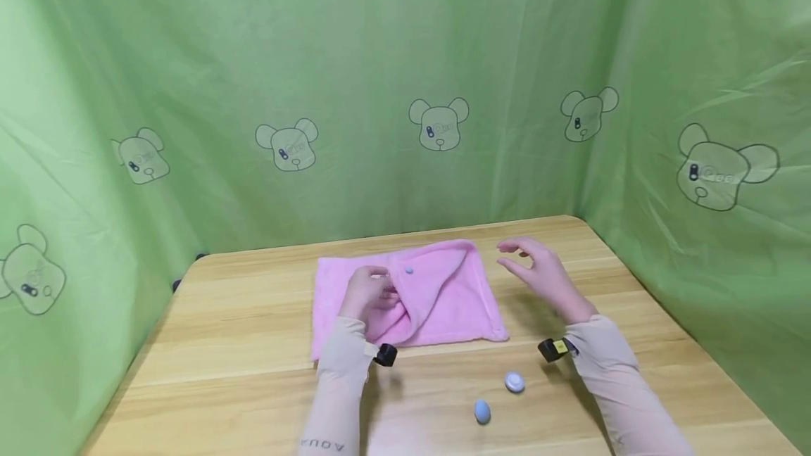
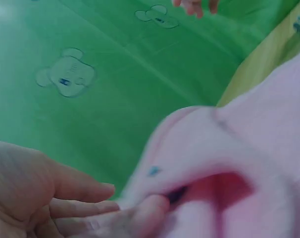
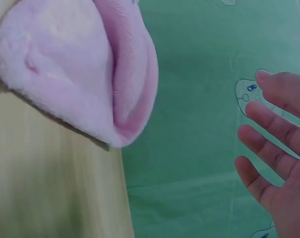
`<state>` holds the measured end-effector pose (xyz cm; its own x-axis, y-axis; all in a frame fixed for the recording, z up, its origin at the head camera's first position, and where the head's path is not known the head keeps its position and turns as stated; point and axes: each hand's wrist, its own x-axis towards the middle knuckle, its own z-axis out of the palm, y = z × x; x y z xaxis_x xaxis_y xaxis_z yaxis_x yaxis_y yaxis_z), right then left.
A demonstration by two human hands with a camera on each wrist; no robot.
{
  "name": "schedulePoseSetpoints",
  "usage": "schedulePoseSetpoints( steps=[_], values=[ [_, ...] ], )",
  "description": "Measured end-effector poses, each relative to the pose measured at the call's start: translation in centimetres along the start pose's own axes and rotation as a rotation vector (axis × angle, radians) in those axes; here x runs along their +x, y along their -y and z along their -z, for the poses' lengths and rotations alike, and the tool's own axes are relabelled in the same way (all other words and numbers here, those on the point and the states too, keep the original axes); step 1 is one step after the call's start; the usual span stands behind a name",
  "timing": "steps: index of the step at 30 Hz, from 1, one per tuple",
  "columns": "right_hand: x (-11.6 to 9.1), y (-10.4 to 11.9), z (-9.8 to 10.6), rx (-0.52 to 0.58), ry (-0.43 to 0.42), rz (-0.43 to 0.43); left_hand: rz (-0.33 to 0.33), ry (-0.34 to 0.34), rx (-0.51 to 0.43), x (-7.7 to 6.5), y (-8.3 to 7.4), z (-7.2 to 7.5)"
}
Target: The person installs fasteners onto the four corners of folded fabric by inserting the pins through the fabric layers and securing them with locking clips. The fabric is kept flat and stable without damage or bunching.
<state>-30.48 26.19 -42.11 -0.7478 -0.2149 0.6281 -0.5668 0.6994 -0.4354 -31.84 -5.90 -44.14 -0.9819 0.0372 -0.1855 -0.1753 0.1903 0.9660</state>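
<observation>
A pink fleecy cloth (image 1: 459,308) lies on the wooden table, one part folded back over itself. A small blue dot-like piece (image 1: 408,270) sits on the folded flap. My left hand (image 1: 370,294) reaches to the fold's opening, fingers extended against the cloth and partly hidden by it; its thumb stands apart. In the left wrist view, a small dark piece (image 2: 177,194) shows beside a fingertip under the flap's edge; its kind is unclear. My right hand (image 1: 541,273) hovers right of the cloth, fingers spread and holding nothing.
A round pale-blue disc (image 1: 514,382) and a blue oval piece (image 1: 482,412) lie on the table (image 1: 241,385) in front of the cloth. Green curtains (image 1: 367,55) with bear-head prints hang behind and at both sides.
</observation>
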Motion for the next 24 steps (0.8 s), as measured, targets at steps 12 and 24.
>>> schedulePoseSetpoints(
  steps=[12,24],
  values=[
    [-0.2,1.0,4.5,-0.068,-0.032,0.043,-0.261,-0.084,0.396,-3.4,-3.8,2.7],
    [-3.0,-2.0,6.9,-0.125,0.346,-0.130,-0.575,0.203,0.746,-6.2,-4.0,-1.7]
  ],
)
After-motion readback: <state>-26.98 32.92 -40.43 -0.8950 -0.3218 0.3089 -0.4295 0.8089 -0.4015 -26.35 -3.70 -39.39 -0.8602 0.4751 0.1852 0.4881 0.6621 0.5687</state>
